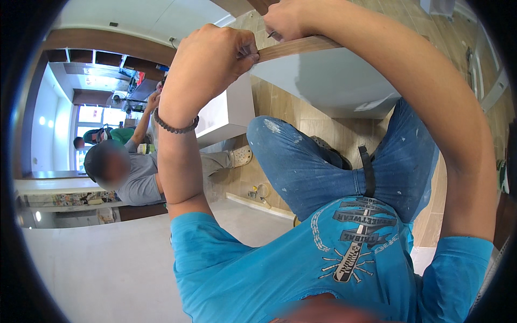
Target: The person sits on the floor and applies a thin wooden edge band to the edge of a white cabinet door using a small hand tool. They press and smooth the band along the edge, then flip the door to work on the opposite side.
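My left hand, with a dark bead bracelet at its wrist, is closed. Its thumb and fingers pinch the left end of a wood-grain edge strip. The strip runs along the top of a pale board standing in front of my knees. Over the far side of that strip, my right hand is curled closed. A small thin dark tip pokes out beside its fingers; the rest of that thing is hidden in the grip.
A white box-shaped cabinet stands left of the board. Farther left, a person in a grey shirt reaches up with one arm. A pale panel spans the lower left. Small items lie on the wood-look floor. A metal frame is at right.
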Motion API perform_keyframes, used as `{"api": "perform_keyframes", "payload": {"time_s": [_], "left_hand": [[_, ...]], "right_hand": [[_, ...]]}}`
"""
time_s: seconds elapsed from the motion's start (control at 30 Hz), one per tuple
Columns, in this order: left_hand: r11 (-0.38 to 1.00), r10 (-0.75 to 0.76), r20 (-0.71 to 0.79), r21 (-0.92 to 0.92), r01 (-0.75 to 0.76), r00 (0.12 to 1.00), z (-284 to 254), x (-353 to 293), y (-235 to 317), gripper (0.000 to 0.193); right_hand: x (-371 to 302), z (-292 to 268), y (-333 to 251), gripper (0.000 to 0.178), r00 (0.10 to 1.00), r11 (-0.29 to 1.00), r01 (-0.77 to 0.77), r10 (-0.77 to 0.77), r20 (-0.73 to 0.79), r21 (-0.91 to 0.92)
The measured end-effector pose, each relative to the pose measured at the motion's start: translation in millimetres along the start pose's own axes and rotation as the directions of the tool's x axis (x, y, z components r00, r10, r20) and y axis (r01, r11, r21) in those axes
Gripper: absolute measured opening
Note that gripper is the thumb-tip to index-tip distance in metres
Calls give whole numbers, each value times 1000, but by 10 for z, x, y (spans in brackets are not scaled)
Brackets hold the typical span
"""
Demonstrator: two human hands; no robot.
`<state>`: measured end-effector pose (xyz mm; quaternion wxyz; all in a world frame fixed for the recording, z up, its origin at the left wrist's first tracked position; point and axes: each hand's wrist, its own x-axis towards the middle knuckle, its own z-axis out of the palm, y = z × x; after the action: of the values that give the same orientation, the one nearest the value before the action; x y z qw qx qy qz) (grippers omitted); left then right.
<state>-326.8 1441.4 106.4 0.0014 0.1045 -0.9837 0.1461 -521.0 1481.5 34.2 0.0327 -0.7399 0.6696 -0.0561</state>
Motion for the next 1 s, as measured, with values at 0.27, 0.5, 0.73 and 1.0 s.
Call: {"api": "perform_keyframes", "payload": {"time_s": [0.27, 0.5, 0.73, 1.0], "left_hand": [[999, 2, 16, 51, -3, 1000, -23, 4, 52, 11], [997, 62, -36, 45, -60, 997, 25, 20, 4, 13], [948, 33, -36, -315, -43, 999, 49, 117, 127, 11], [560, 1, 184, -814, 152, 983, 325, 183, -111, 20]], "right_hand": [[16, 27, 5, 35, 1000, 1000, 8, -7, -14, 13], [17, 20, 0, 36, 1000, 1000, 11, -10, -27, 16], [2, 27, 27, 38, 999, 1000, 16, -15, -37, 25], [10, 43, 21, 39, 998, 999, 26, -24, -55, 42]]}}
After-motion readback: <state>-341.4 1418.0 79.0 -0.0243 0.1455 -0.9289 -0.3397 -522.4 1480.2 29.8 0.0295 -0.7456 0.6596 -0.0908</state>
